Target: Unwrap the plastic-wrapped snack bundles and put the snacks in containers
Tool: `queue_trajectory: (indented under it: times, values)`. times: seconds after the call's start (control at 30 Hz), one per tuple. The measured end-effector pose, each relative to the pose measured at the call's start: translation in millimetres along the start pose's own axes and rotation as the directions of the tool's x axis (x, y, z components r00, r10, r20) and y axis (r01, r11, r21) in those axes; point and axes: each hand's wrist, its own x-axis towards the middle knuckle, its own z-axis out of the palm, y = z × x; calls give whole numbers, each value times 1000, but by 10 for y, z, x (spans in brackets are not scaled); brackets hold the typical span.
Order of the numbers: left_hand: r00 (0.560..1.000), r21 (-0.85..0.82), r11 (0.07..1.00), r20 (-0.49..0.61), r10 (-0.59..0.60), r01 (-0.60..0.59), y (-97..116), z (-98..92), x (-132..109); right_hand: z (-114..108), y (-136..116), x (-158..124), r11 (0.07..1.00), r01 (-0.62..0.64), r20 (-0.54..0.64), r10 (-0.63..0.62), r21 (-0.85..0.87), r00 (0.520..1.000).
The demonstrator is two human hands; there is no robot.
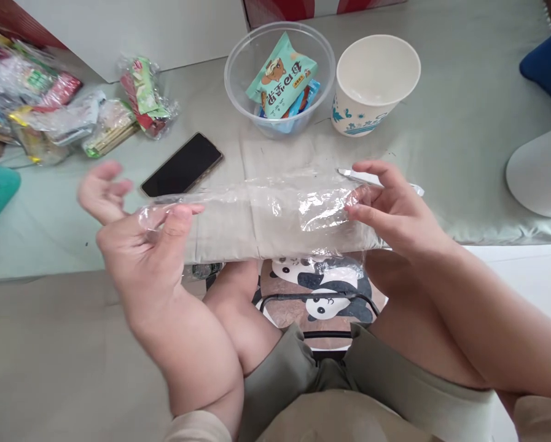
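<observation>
A clear plastic bag (275,209) is stretched between my two hands above the table's front edge. Its left end lies between the thumb and fingers of my left hand (139,245), whose other fingers stick out and are slightly blurred. On the right, my right hand (395,212) pinches the film between thumb and fingertips. The lower part of the bag hangs past the table edge, over my lap. Behind my right hand a slim white tool with a pointed metal tip (367,178) is partly covered by the fingers.
A black phone (183,166) lies behind my left hand. Farther back stand a clear plastic bowl (234,86) with snack packets (284,73) and a paper cup (371,80). Wrapped packets (45,92) pile up at left; a white container (535,172) stands at right.
</observation>
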Motion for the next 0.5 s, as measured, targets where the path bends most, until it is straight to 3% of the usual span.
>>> queue_trajectory:
  times: [0.07, 0.13, 0.27, 0.33, 0.4, 0.5]
  values:
    - [992, -108, 986, -30, 123, -125, 81, 50, -22, -28, -33, 0, 999, 19, 15, -19, 28, 1000]
    - [990, -259, 956, -40, 134, -140, 158, 91, -42, -68, -77, -13, 996, 55, 44, -58, 69, 997]
    - [996, -391, 916, 24, -80, 83, 229, 66, -23, -99, -124, -54, 980, 194, 95, -188, -54, 978]
    - [972, -445, 865, 125, -198, 233, 222, 14, 10, -65, -111, -59, 941, 302, 12, -303, -152, 953]
    - [946, -488, 811, 202, -254, 322, 198, -24, 44, -14, -87, -51, 889, 411, -104, -437, -203, 893]
    - [917, -503, 767, 237, -320, 398, 145, -14, 78, 44, -70, -34, 869, 472, -206, -495, -151, 844]
